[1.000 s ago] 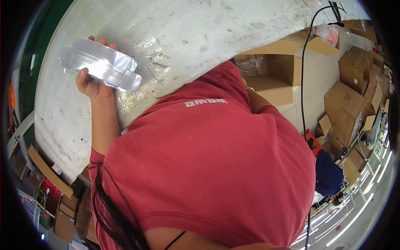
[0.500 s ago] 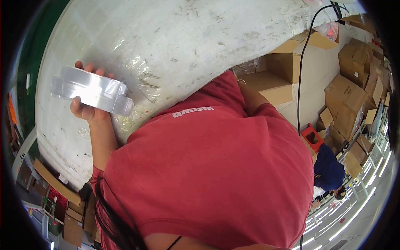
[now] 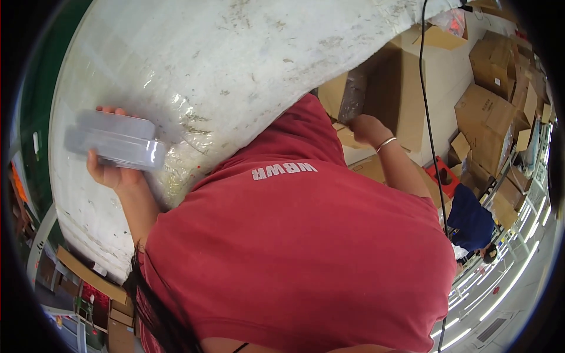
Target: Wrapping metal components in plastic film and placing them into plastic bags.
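Note:
Over the left part of the table, my left hand (image 3: 112,175) is closed round clear plastic boxes (image 3: 118,136). They look like two long boxes lying side by side, slightly offset, with the thumb on the near side and the fingertips behind the far edge. On the right, below the table's edge, my right hand (image 3: 371,130) reaches into an open cardboard carton (image 3: 410,100). Its fingers are closed at the near end of a long clear plastic piece (image 3: 354,94), whose exact kind I cannot make out. A bracelet circles that wrist.
The white, scuffed table (image 3: 247,65) has a curved edge against my body. A black cable (image 3: 428,94) hangs on the right. Beyond it stand several cardboard cartons (image 3: 485,132), a red stool (image 3: 444,176) and a person in dark blue (image 3: 471,217). More cartons (image 3: 91,273) lie lower left.
My right hand, hidden before apart from the wrist, now shows at the carton with its fingers on clear plastic. My left hand has moved slightly left and down with the boxes.

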`<state>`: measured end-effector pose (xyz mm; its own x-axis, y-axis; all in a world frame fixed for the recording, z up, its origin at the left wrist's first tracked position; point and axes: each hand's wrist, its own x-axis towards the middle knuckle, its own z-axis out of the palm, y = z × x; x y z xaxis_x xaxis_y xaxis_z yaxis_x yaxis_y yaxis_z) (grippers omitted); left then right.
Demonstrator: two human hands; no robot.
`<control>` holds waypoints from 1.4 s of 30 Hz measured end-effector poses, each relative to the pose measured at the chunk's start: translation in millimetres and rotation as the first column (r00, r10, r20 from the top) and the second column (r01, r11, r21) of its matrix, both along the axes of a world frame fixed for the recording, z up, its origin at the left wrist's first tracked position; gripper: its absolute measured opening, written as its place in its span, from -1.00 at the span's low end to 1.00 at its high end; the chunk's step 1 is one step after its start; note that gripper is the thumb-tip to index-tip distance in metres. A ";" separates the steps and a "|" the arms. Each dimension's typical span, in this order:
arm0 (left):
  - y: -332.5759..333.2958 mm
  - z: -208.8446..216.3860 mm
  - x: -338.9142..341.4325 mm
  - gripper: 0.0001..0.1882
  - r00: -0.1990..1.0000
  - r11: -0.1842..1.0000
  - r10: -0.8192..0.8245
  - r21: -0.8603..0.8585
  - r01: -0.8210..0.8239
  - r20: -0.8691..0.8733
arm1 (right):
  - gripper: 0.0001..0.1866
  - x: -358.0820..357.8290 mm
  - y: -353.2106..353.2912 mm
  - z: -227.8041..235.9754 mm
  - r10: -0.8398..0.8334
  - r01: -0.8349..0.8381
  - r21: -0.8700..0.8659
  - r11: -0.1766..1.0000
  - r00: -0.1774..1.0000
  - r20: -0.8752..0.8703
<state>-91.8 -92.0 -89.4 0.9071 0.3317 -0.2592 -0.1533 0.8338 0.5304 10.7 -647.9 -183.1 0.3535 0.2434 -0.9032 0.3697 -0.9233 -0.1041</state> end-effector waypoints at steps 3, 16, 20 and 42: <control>20.0 17.9 1.9 -0.18 0.961 0.978 0.194 0.118 -0.174 -0.195 | -0.75 -23.6 48.1 27.6 0.206 -0.204 -0.102 0.974 0.978 0.015; 41.2 22.6 9.7 -0.23 0.909 0.940 0.316 0.219 -0.261 -0.271 | -0.79 -24.5 41.2 12.6 0.222 -0.223 0.042 0.974 0.975 0.021; 74.9 19.4 4.8 -0.24 0.920 0.930 0.319 0.263 -0.257 -0.230 | -0.80 -23.3 40.6 10.0 0.232 -0.233 0.064 0.970 0.972 0.021; 157.3 53.7 -36.8 -0.12 0.510 -0.069 0.525 0.564 0.823 -0.681 | -0.19 8.0 3.2 -81.8 -0.872 0.828 -0.274 0.490 0.467 -0.148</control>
